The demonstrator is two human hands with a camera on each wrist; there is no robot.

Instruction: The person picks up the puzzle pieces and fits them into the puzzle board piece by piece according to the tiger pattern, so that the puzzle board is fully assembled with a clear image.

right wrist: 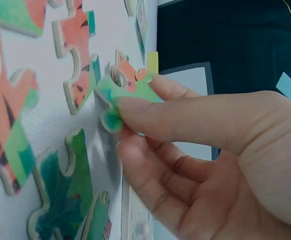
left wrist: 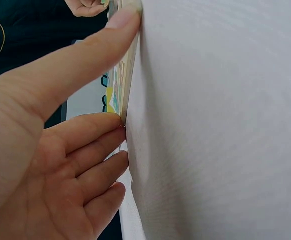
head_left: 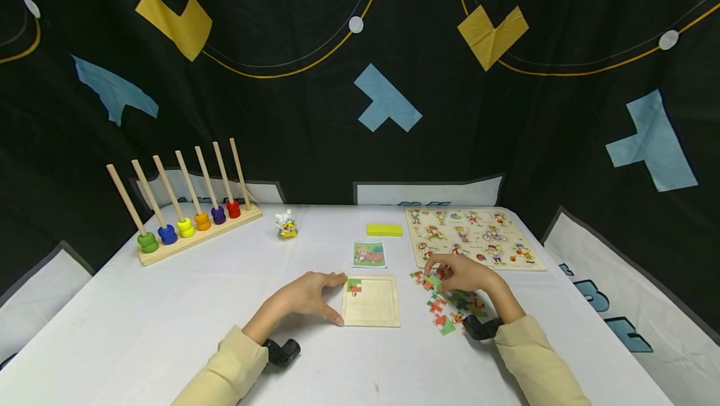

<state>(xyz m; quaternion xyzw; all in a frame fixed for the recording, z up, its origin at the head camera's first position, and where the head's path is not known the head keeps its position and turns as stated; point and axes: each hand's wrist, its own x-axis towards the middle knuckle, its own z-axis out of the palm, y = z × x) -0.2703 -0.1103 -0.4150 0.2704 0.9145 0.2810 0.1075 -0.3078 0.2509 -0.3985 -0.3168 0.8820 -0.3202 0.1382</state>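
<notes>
My left hand (head_left: pixel 309 295) rests at the left edge of a shallow wooden puzzle tray (head_left: pixel 374 306), its thumb at the lower left corner and its forefinger at the upper left. In the tray's upper left corner sits a small patch of green and orange puzzle (head_left: pixel 355 285). Between thumb and forefinger, my right hand (head_left: pixel 464 273) pinches a green and orange jigsaw piece (right wrist: pixel 128 90), raised over the loose pile. Several loose jigsaw pieces (head_left: pixel 447 326) lie below that hand, some hidden by it. Behind the tray lies a picture card (head_left: pixel 369 255).
A yellow block (head_left: pixel 384 230) lies beyond the card. Behind my right hand is a large board of printed figures (head_left: pixel 444 234). At the back left stand a small figurine (head_left: pixel 287 225) and a wooden peg stand (head_left: pixel 197 231) with coloured rings.
</notes>
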